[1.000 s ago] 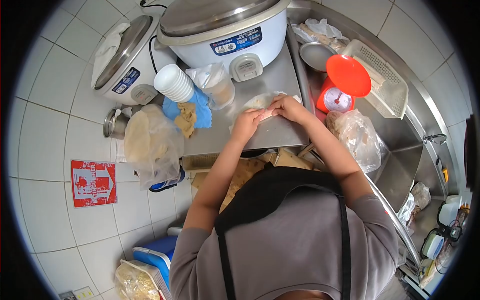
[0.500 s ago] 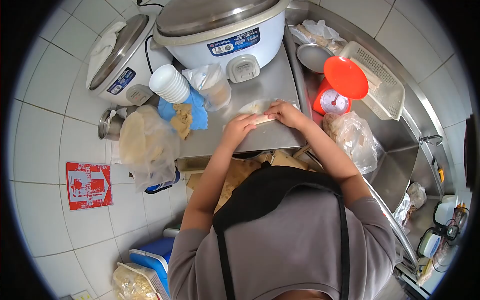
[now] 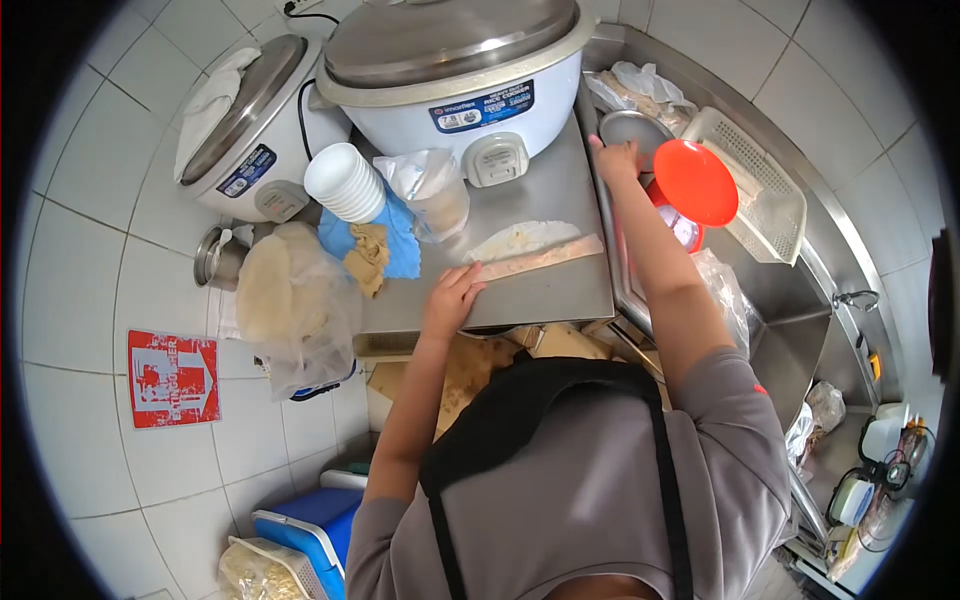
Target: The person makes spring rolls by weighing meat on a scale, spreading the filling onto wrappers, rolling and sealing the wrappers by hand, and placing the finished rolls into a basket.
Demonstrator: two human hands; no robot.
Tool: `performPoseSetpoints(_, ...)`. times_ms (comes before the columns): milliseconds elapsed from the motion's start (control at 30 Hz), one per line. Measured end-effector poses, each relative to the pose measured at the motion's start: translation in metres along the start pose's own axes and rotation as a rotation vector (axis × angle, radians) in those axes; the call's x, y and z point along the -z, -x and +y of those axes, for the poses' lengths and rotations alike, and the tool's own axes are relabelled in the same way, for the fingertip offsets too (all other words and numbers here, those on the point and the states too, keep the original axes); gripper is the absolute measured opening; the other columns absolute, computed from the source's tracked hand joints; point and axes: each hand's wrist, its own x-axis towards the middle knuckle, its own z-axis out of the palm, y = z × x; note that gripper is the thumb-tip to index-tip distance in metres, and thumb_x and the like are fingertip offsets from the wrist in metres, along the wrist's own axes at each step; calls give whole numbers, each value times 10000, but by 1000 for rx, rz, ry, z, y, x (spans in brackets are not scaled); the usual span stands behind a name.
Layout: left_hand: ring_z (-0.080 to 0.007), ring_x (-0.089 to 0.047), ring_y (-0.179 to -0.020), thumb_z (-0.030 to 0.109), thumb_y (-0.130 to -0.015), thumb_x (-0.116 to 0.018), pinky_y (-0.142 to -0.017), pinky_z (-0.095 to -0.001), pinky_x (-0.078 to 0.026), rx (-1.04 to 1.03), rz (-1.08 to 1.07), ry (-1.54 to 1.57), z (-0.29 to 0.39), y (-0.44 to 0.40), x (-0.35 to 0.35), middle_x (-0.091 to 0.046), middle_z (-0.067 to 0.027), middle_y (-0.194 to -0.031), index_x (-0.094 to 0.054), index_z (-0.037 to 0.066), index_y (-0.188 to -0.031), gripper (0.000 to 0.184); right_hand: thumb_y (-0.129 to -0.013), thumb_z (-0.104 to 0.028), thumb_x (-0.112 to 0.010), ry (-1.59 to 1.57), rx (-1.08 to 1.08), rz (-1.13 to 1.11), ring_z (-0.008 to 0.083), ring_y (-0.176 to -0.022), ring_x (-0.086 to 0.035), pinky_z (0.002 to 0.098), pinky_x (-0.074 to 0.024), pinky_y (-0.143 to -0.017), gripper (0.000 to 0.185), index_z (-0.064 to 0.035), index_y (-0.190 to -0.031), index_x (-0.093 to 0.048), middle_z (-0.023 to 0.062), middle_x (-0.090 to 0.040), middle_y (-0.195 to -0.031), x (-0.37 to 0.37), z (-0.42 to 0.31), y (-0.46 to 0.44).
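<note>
On the steel worktop [image 3: 560, 292] lies a long, thin spring roll [image 3: 540, 258], pinkish filling showing along it. Part of its pale wrapper [image 3: 525, 238] spreads flat on the far side. My left hand [image 3: 455, 298] pinches the left end of the roll between thumb and fingers. Over to the right, my right hand [image 3: 617, 160] is at the near rim of a round metal bowl [image 3: 640, 128], thumb apart from the other fingers. Its fingertips are partly hidden, so I cannot tell whether they touch what is inside.
Behind the worktop stand two rice cookers [image 3: 455, 90]. Stacked white bowls [image 3: 345, 183], a blue cloth [image 3: 395, 235] and a bagged container [image 3: 435, 200] sit at the left, near a bag of round wrappers [image 3: 290, 290]. At right are a red scale [image 3: 693, 185], a white basket [image 3: 760, 200] and a sink [image 3: 785, 345].
My right hand has left the roll and reached right and away to the metal bowl. The left hand has slid to the roll's left end. The roll is now exposed along its length.
</note>
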Motion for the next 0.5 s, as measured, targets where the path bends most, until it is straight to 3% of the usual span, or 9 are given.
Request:
performPoseSetpoints(100,-280,-581,-843,142,-730,-726,-749,-341,-477,9,15,8,1,1,-1,-641,-103,-969,-645,36,-1051,348,-943,-552,-120,-20,-118,19,338,-1315,-283,546,-177,-1068,772,5,-1120,-625,192,-487,-1308,-10,8,-9)
performPoseSetpoints(200,-272,-578,-826,140,-717,-738,-734,-334,-479,16,35,31,-1,3,-1,-636,-99,-943,-645,40,-1048,358,-936,-559,-59,-16,-42,-17,366,-1200,-445,529,-213,-1037,853,69,-1070,-619,218,-579,-1170,-21,21,-32)
performPoseSetpoints(233,-270,-576,-819,139,-712,-743,-728,-331,-480,11,42,41,-2,3,-2,-633,-98,-932,-646,41,-1046,362,-941,-551,-108,40,91,-43,369,-1086,-539,538,-275,-1005,822,71,-1012,-640,241,-632,-1023,6,19,-14)
performPoseSetpoints(333,-262,-567,-792,134,-700,-752,-694,-327,-483,13,35,44,0,2,2,-621,-96,-898,-648,41,-1035,363,-959,-495,-231,-191,112,345,378,-952,-584,529,-409,-874,720,73,-853,-661,209,-650,-950,17,7,26)
performPoseSetpoints(400,-259,-563,-782,134,-697,-754,-675,-327,-484,25,30,60,0,3,2,-618,-96,-895,-648,39,-1034,366,-951,-417,-347,-230,286,279,369,-848,-603,491,-471,-769,577,45,-799,-657,205,-649,-921,18,-5,52)
performPoseSetpoints(467,-257,-560,-778,133,-696,-755,-661,-325,-485,25,33,65,0,2,2,-616,-95,-895,-647,39,-1034,367,-926,-363,-422,-233,522,192,372,-860,-600,471,-476,-757,479,26,-774,-655,205,-640,-931,11,-20,105)
performPoseSetpoints(500,-256,-560,-780,133,-697,-755,-658,-324,-486,22,37,62,0,2,2,-616,-95,-896,-647,39,-1034,366,-914,-354,-443,-242,519,130,366,-874,-597,469,-473,-768,440,13,-807,-660,192,-639,-923,12,-32,133)
